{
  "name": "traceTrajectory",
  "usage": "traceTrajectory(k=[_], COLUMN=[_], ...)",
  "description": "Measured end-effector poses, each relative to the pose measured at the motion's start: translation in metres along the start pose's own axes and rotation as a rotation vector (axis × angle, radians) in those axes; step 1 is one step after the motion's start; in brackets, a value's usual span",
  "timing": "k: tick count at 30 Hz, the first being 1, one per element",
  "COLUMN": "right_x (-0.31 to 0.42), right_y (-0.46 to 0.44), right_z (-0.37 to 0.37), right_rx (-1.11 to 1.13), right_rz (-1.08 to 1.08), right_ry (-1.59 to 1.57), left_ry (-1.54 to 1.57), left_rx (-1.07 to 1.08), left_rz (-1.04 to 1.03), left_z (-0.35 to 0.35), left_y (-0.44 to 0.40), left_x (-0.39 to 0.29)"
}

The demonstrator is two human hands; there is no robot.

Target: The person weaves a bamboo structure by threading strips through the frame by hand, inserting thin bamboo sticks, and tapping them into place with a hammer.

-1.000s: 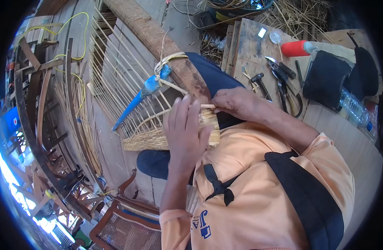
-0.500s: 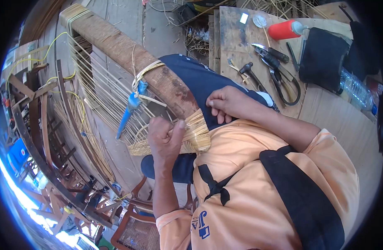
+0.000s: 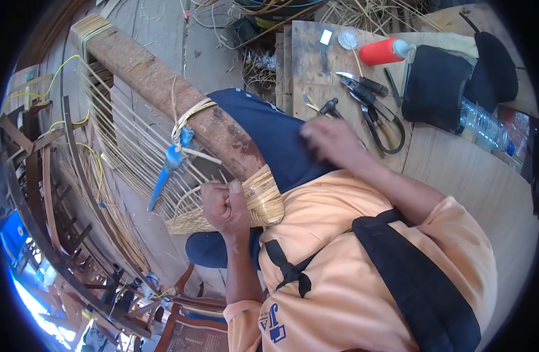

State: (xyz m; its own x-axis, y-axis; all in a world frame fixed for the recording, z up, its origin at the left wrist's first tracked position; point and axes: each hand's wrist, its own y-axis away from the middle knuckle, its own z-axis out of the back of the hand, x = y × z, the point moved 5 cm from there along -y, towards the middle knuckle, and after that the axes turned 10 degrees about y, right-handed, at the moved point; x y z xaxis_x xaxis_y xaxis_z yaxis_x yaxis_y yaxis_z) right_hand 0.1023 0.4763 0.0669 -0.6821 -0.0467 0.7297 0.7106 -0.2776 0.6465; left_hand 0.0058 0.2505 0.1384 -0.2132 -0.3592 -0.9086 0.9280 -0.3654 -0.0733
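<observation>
A wooden frame lies slanted across my lap, with pale cane strands strung along one side. Woven cane wraps its near corner. My left hand is a closed fist at that corner, thumb pressed over the fingers; what it grips is hidden. A blue pointed tool stands among the strands, beside a cane loop tied round the frame's bar. Over my thigh, apart from the frame, my right hand is blurred by motion, so its fingers are unclear.
On a wooden board to the right lie a hammer, pliers, scissors, a red bottle, a black pouch and a plastic bottle. Wooden chair frames and loose cane occupy the left.
My right hand has moved away from my waist toward the tool board. The left fist stays at the woven corner. The whole view has shifted slightly.
</observation>
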Motion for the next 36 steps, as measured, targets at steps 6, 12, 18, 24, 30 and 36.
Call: traceTrajectory(k=[6,12,18,24,30,36], right_x=[-0.080,-0.100,-0.087,0.020,-0.014,-0.007], right_y=[0.004,-0.005,0.000,0.055,0.060,0.053], right_z=[0.052,0.046,0.075,0.048,0.010,0.007], right_rx=[-0.356,-0.292,-0.375,0.233,0.380,0.395], right_rz=[0.039,-0.022,-0.067,-0.191,-0.152,-0.231], right_ry=[0.917,0.926,0.190,-0.378,-0.139,-0.260], left_ry=[-0.054,-0.038,-0.120,-0.055,-0.238,-0.204], left_rx=[-0.016,-0.013,-0.028,-0.054,-0.057,-0.121], left_rz=[-0.050,-0.082,-0.146,-0.057,-0.198,-0.161], left_z=[-0.008,-0.016,-0.018,-0.019,-0.017,-0.015], left_y=[-0.019,-0.025,-0.022,-0.023,-0.019,-0.017], left_x=[-0.006,0.007,0.006,0.009,0.007,0.003])
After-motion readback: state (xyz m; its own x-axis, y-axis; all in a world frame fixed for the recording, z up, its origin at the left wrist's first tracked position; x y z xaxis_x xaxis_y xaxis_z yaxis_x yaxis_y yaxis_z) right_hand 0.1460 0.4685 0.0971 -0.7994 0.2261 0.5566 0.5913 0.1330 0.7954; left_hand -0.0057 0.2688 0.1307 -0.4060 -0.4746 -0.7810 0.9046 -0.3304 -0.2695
